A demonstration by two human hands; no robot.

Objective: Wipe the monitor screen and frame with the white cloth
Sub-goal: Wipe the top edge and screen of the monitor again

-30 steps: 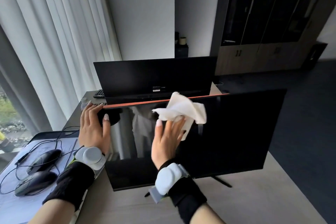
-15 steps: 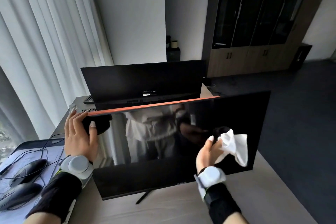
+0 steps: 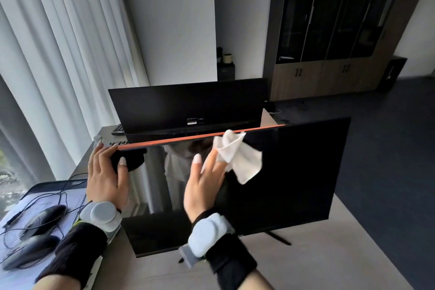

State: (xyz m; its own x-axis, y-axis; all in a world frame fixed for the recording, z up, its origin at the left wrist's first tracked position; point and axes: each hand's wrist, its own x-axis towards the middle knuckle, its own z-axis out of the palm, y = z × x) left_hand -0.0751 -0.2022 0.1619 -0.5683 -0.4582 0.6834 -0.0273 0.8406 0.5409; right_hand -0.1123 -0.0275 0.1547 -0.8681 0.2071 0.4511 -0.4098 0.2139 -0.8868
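A black monitor (image 3: 294,172) stands on the desk facing me, its screen dark and glossy with an orange strip along part of the top edge. My left hand (image 3: 106,176) grips the monitor's top left corner, thumb on the screen side. My right hand (image 3: 204,183) presses a crumpled white cloth (image 3: 237,155) against the upper middle of the screen, just under the top edge. The cloth is held under the fingertips and hangs to the right.
A second black monitor (image 3: 188,106) stands behind, back towards me, with a keyboard (image 3: 117,128) beside it. Two dark mice (image 3: 44,216) and cables lie on papers at the left. The wooden desk (image 3: 306,261) extends in front. Curtains hang left; a dark cabinet (image 3: 329,30) stands at back right.
My right hand with the cloth swept from the top middle of the screen down to the lower right, then back up to the top edge. My left hand stayed on the corner.
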